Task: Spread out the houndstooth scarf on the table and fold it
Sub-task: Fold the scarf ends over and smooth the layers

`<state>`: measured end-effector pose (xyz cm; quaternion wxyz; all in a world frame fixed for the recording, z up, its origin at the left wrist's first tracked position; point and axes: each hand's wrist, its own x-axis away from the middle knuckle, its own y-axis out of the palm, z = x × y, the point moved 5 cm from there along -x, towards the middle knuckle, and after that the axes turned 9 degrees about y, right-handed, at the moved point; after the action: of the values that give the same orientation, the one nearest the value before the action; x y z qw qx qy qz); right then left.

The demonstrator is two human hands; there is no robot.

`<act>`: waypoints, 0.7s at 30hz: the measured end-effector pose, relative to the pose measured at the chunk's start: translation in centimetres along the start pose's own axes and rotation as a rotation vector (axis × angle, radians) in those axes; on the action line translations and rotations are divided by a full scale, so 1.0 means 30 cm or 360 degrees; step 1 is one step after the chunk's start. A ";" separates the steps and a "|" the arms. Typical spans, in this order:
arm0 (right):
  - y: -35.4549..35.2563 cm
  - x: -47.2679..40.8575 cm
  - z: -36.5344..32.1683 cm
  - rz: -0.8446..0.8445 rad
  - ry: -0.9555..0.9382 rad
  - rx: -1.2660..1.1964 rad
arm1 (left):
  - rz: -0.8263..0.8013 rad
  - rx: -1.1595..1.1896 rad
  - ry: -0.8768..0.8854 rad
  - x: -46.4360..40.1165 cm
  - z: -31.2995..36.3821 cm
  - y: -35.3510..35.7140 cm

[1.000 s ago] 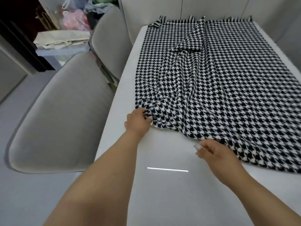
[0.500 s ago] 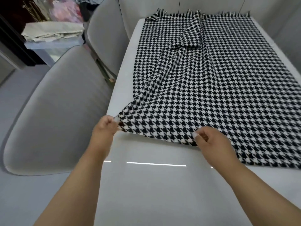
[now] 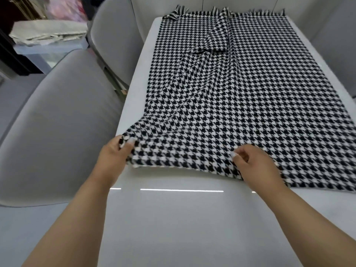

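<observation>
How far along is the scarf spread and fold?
Done: most of the houndstooth scarf lies open on the white table, fringe at the far end. In hand: the left hand grips the near-left corner and the right hand pinches the near edge. Left: a folded-over flap and wrinkles run down the left half, so spreading is unfinished. No deliberate fold shows yet.

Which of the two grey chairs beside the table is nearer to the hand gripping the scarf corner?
The big near chair, just beside the left hand pinching the scarf corner. The other chair sits farther back, by the table's far end.
</observation>
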<state>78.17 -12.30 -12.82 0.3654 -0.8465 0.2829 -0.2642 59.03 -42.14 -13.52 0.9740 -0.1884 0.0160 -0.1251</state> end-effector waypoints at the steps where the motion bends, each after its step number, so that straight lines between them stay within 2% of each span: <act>1: -0.011 -0.004 0.005 0.0012 0.0009 0.0005 | 0.0056 -0.0028 -0.0003 -0.007 0.004 -0.017; 3: -0.029 -0.010 0.018 0.0018 0.0035 0.0010 | -0.0095 -0.0062 -0.0081 -0.011 0.013 -0.036; 6: -0.046 -0.019 0.052 0.0030 0.0056 0.0041 | -0.0649 -0.0325 -0.0213 0.028 0.004 -0.021; 7: -0.048 -0.022 0.066 0.0031 0.0057 0.0068 | -0.0742 -0.0446 -0.0200 0.043 0.001 -0.019; 8: -0.048 -0.025 0.081 0.0027 0.0058 0.0110 | -0.0730 -0.0476 -0.0175 0.053 -0.004 -0.021; 11: -0.045 -0.030 0.116 -0.0003 0.0082 0.0283 | -0.0456 -0.0286 -0.0156 0.069 0.009 -0.041; 13: -0.047 -0.027 0.123 -0.0005 0.0089 0.0406 | -0.0360 -0.0313 -0.0185 0.072 -0.007 -0.052; 18: -0.054 -0.022 0.151 -0.0026 0.0188 0.0662 | -0.0248 -0.0817 -0.0394 0.076 -0.093 -0.084; 19: -0.053 -0.019 0.152 -0.0033 0.0209 0.0721 | -0.0169 -0.0933 -0.0334 0.076 -0.084 -0.086; 21: -0.046 -0.010 0.135 -0.0007 0.0177 0.0806 | -0.0018 -0.1223 -0.0019 0.091 -0.032 -0.050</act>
<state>81.00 -9.41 -14.25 0.5489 -0.7129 0.2257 -0.3736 61.23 -44.50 -13.80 0.8317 -0.5406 0.0551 -0.1143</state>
